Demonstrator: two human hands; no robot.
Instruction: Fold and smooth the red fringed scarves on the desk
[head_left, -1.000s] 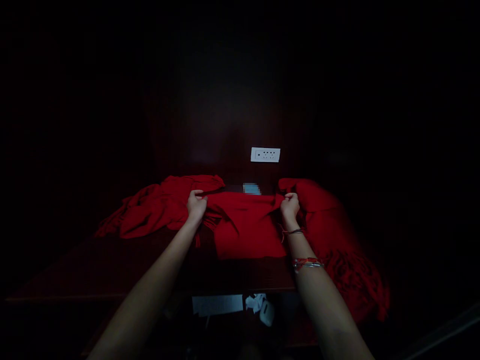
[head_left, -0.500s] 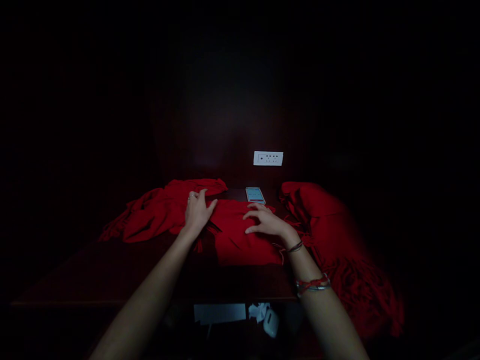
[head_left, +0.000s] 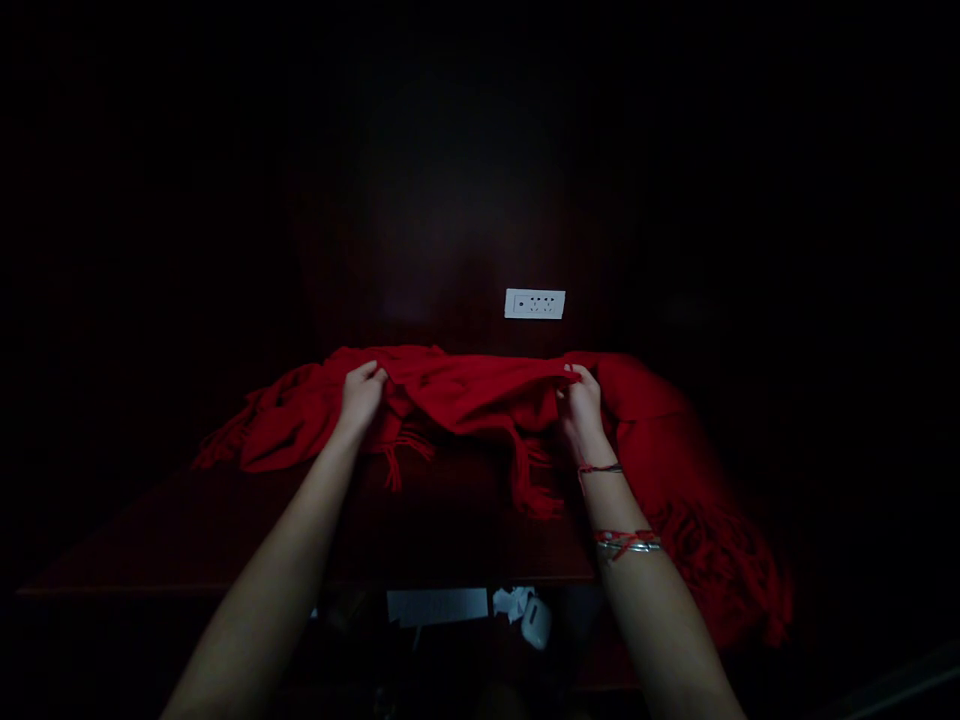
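Note:
A long red fringed scarf [head_left: 465,395] lies across a dark wooden table [head_left: 225,540]. My left hand [head_left: 361,396] is closed on the scarf's edge at the left of the middle section. A little to the right, my right hand [head_left: 579,405] pinches the same edge. Between the two hands the cloth is lifted off the table, and its fringe hangs down. The scarf's left end is bunched on the table; its right end spills over the table's right side.
A white wall socket [head_left: 534,303] sits on the dark panel behind the table. Below the table's front edge lie white papers [head_left: 436,605] and a small white object [head_left: 535,622]. The room is very dark.
Half a second ago both hands lay flat and open on the folded cloth, with a phone showing behind. Now they grip the edge and hold it raised; the phone is covered.

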